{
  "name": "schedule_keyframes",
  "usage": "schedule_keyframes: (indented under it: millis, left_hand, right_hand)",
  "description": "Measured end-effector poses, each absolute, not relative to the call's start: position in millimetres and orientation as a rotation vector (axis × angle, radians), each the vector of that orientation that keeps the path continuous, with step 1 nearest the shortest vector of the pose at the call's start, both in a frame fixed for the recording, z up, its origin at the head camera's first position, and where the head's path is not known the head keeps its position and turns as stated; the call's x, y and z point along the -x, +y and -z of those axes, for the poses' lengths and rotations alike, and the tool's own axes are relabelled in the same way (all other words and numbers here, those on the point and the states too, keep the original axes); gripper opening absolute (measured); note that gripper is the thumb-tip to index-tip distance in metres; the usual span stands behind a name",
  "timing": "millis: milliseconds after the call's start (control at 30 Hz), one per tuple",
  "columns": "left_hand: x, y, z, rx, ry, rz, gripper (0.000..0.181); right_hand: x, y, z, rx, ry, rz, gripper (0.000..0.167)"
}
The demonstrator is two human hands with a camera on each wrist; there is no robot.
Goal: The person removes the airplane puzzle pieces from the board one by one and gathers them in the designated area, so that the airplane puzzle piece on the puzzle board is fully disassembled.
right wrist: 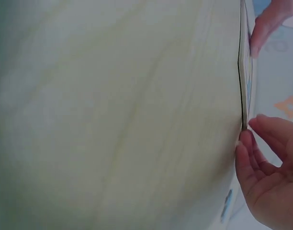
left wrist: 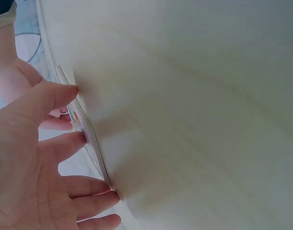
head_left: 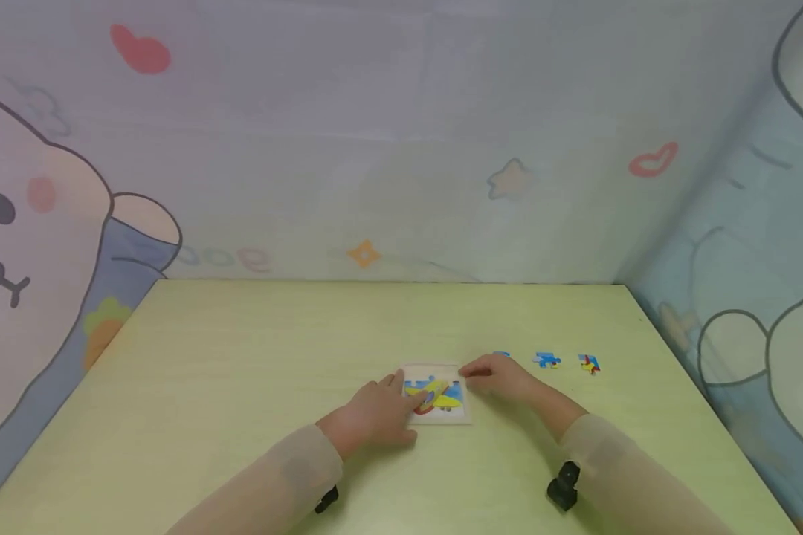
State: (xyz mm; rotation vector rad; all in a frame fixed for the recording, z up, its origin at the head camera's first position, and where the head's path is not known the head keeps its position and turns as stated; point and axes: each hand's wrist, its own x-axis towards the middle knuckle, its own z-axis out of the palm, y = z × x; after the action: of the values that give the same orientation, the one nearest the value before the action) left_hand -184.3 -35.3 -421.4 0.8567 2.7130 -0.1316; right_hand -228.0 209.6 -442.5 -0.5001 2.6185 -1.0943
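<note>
A small puzzle board (head_left: 438, 420) with a pale frame and a yellow airplane picture lies flat on the table. My left hand (head_left: 375, 414) is at its left side, fingers spread; one finger rests on the picture while others touch the frame's edge. In the left wrist view, that hand (left wrist: 46, 163) shows thumb and fingers along the board's edge (left wrist: 99, 155). At the upper right corner, the bent fingertips of my right hand (head_left: 505, 379) touch the frame. From the right wrist, this hand (right wrist: 271, 167) meets the board's end (right wrist: 244, 108); no piece shows between its fingers.
To the right, behind my right hand, lie loose puzzle pieces: a blue one (head_left: 546, 360), a red, yellow and blue one (head_left: 589, 363), and one (head_left: 501, 353) partly hidden by the hand. A patterned cloth wall (head_left: 401, 148) stands behind the table (head_left: 241, 357).
</note>
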Motion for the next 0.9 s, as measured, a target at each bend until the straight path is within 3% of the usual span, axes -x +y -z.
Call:
schedule_keyframes:
  millis: [200, 367, 633, 900]
  left_hand:
    - [182, -35, 418, -0.873, 2.725, 0.131, 0.063]
    - [181, -35, 419, -0.964, 2.707, 0.198, 0.063]
    - [179, -30, 416, -1.04, 2.682, 0.263, 0.065]
    - [180, -25, 419, -1.031, 2.639, 0.248, 0.07]
  right_hand:
    - [218, 201, 437, 0.726, 2.703, 0.822, 0.032]
    - [212, 194, 434, 0.825, 2.766, 0.7, 0.029]
    - [209, 186, 437, 0.636, 2.78, 0.713, 0.027]
    - [209, 190, 436, 0.635, 2.78, 0.79, 0.021]
